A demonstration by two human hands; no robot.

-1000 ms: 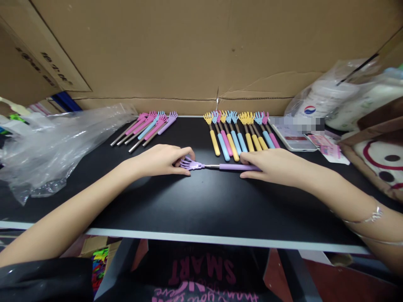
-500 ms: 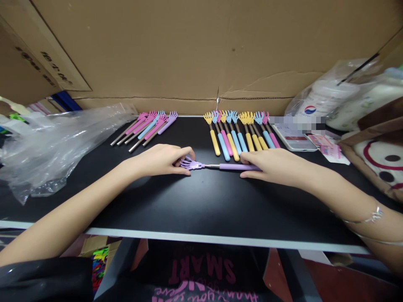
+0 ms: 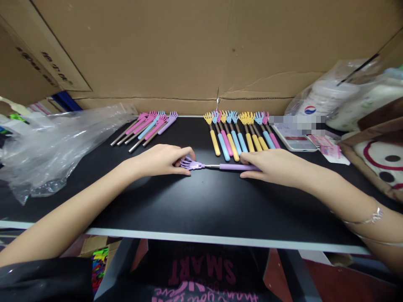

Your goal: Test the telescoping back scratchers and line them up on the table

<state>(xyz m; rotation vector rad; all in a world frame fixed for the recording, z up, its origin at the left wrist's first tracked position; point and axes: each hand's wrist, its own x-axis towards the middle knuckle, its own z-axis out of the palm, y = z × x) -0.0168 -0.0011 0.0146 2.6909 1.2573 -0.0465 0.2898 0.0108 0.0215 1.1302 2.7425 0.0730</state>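
A purple back scratcher lies level across the middle of the black table, its claw end to the left. My left hand is closed around the claw with thumb and fingers. At the other end, my right hand grips the purple handle, and its fingers hide the tip. Between the two hands a short piece of metal rod shows. Behind my right hand, back scratchers with yellow, blue and pink handles lie in a row. Beyond my left hand is a group of pink, blue and purple scratcher parts with metal rods.
A clear plastic bag covers the table's left side. On the right are a phone, pink-and-white cards, a white cup in a bag and a brown plush bag. Cardboard walls the back.
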